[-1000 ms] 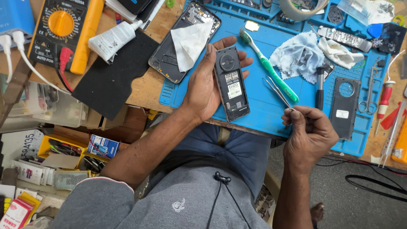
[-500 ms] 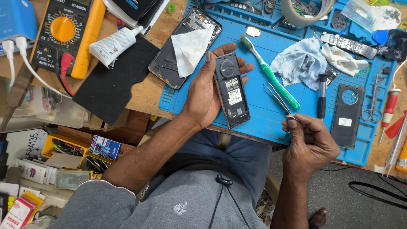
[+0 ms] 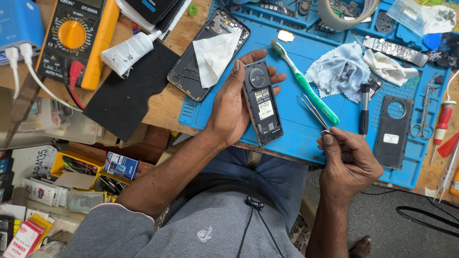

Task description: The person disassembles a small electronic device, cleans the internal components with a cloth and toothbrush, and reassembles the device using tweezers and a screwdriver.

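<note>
My left hand (image 3: 233, 107) holds a small dark phone (image 3: 262, 102) with its back cover off, above the blue work mat (image 3: 296, 129). Its inner label and round part face up. My right hand (image 3: 348, 165) is closed around metal tweezers (image 3: 313, 111), whose tips point up-left toward the phone, a short gap away. The phone's black back cover (image 3: 393, 131) lies on the mat to the right of the right hand. A green toothbrush (image 3: 306, 83) lies on the mat between the phone and a stained cloth (image 3: 340, 70).
A larger opened phone (image 3: 189, 71) with a white wipe (image 3: 215, 55) on it lies left of the hand. A yellow multimeter (image 3: 76, 38), a white tube (image 3: 131, 50), a black pad (image 3: 126, 95), a small screwdriver (image 3: 364, 107), scissors (image 3: 423, 114), a tape roll (image 3: 346, 14).
The right hand with the tweezers has shifted slightly up and left, closer to the phone. The left hand keeps the phone almost still.
</note>
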